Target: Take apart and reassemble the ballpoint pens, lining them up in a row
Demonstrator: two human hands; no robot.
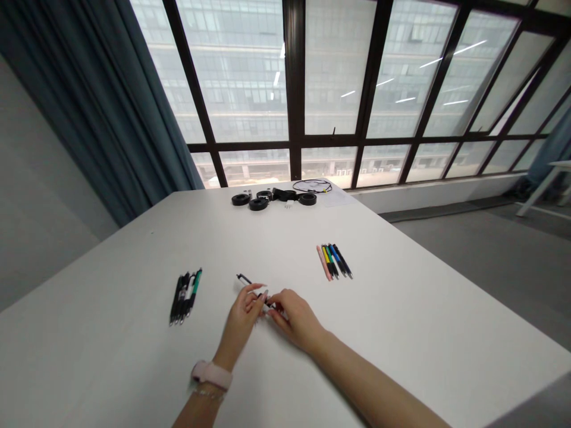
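Forearms enter from the near table edge and meet at mid-table. Left hand (244, 309), with a pink wristband (211, 374) on its wrist, pinches a dark pen (250, 286) between thumb and fingertips. Right hand (298, 318) closes its fingers on the same pen at the near end. Pen lies tilted, far tip pointing up-left, clear of the white table (401, 333); whether the near end touches the surface cannot be told.

Open room: bare tabletop all round the hands, widest to the right and toward the near right corner, where the table edge drops to grey floor. Left edge runs along the wall and a blue curtain (111, 107).

Left of the hands, well apart: one bundle of dark pens (184, 296), about five, one with a green barrel, laid side by side.

Right and farther: one row of coloured pens (334, 261), about five — pink, yellow, green, blue, black — touching or nearly so.

Far edge of the table: four black round parts (259, 203) with small fittings between them, one looped cable (312, 186), one sheet of paper beneath it. Windows (334, 71) beyond.
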